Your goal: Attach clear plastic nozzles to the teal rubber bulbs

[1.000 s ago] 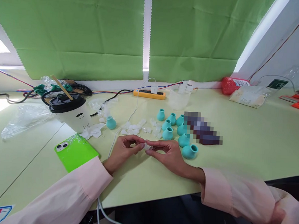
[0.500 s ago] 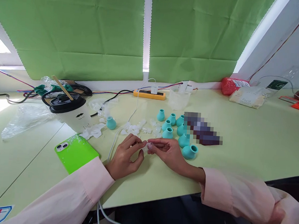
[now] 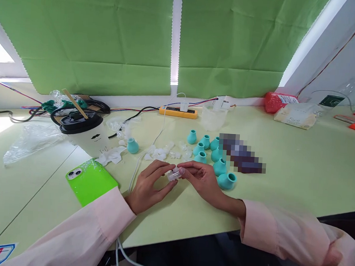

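Observation:
Between my two hands is a small clear plastic piece (image 3: pixel 174 174). The fingertips and thumb of my left hand (image 3: pixel 153 185) close on its left side, while my right hand (image 3: pixel 204 185) pinches its right end. Several teal bulb-shaped pieces (image 3: pixel 226 181) stand just beyond and to the right of my right hand. One more teal piece (image 3: pixel 132 146) stands apart at the left. Small clear and white plastic parts (image 3: pixel 159 153) lie scattered beyond my fingertips.
A green phone (image 3: pixel 90 182) and a lidded cup (image 3: pixel 89 139) are at the left. A white cable (image 3: pixel 138 162) runs past my left hand. A yellow power strip (image 3: pixel 178 112), a translucent tub (image 3: pixel 213 118) and a pixelated dark object (image 3: pixel 242 154) lie farther back.
The clear piece now shows more fully between my hands, and my left thumb has moved right beneath it. A hand at the far right edge has gone out of view.

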Tool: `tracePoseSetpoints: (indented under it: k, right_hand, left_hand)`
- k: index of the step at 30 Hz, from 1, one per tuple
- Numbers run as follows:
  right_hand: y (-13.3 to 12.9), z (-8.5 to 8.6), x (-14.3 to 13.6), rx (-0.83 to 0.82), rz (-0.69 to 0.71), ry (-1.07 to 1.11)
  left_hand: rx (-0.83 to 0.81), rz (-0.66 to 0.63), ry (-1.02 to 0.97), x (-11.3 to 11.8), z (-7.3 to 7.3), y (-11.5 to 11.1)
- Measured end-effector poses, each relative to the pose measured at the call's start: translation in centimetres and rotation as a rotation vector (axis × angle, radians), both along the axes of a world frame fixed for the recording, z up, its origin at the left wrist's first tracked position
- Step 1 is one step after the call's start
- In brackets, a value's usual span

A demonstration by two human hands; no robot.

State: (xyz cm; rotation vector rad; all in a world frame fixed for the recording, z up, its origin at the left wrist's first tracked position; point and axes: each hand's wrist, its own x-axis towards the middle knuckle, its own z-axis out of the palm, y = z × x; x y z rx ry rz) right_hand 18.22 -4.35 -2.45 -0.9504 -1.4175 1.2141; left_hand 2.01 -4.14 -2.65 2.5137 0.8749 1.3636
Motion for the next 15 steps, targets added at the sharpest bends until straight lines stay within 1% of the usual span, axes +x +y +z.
tracePoseSetpoints:
  k: [5, 9, 13, 15]
  right_hand:
    - [-0.1, -0.15, -0.04, -0.027, 0.033, 0.028]
    - [-0.14, -0.27, -0.12, -0.054, 0.05, 0.037]
    - [-0.09, -0.27, -0.13, -0.046, 0.075, 0.032]
    - [-0.04, -0.24, -0.12, -0.043, 0.077, 0.031]
  left_hand:
    - [-0.007, 0.018, -0.05, 0.17, 0.26, -0.03]
    - [0.043, 0.014, -0.042, 0.2, 0.17, 0.06]
    - [0.106, 0.012, -0.041, 0.21, 0.11, 0.11]
    - [0.107, 0.015, -0.037, 0.23, 0.15, 0.07]
